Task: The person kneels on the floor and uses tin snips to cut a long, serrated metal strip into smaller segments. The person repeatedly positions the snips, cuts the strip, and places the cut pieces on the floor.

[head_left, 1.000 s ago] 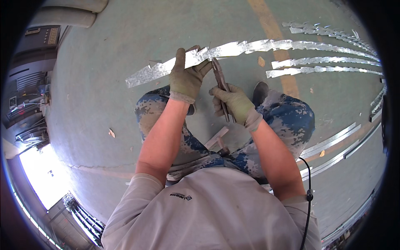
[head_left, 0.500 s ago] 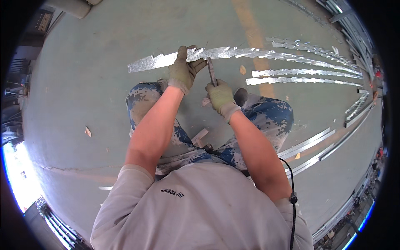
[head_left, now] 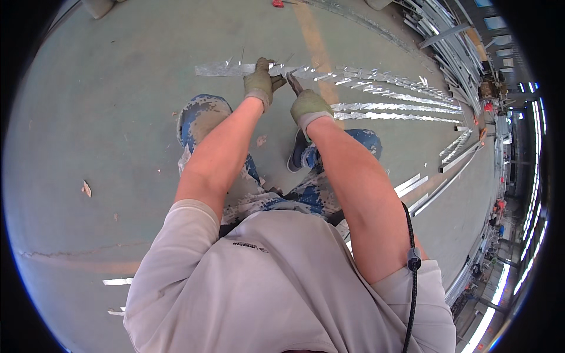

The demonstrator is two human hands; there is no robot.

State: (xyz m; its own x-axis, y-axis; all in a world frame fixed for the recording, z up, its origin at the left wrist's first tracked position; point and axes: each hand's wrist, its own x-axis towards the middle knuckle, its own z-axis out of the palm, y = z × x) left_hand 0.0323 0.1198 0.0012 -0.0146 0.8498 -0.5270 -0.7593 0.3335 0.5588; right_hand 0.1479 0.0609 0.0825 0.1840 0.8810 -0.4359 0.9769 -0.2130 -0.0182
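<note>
A long, shiny metal strip (head_left: 220,70) with raised cut tabs along its edge lies crosswise in front of my knees. My left hand (head_left: 260,80), in an olive work glove, is closed around it, fingers partly hidden at the far edge. My right hand (head_left: 311,108), gloved too, grips a dark metal hand tool (head_left: 294,85) that looks like pliers. The tool's tip meets the strip's near edge just right of my left fingers. How its jaws sit on the metal is too small to tell.
Several similar notched strips (head_left: 400,107) fan out to the right on the green floor (head_left: 118,141). Stacked metal profiles (head_left: 438,56) stand at the far right. Flat bars (head_left: 412,185) lie by my right knee, and a dry leaf (head_left: 86,188) is at left.
My view has swung to the right, bringing in more of the stacked metal and bright lights. The tool has tilted leftward at its tip. Both hands keep their holds.
</note>
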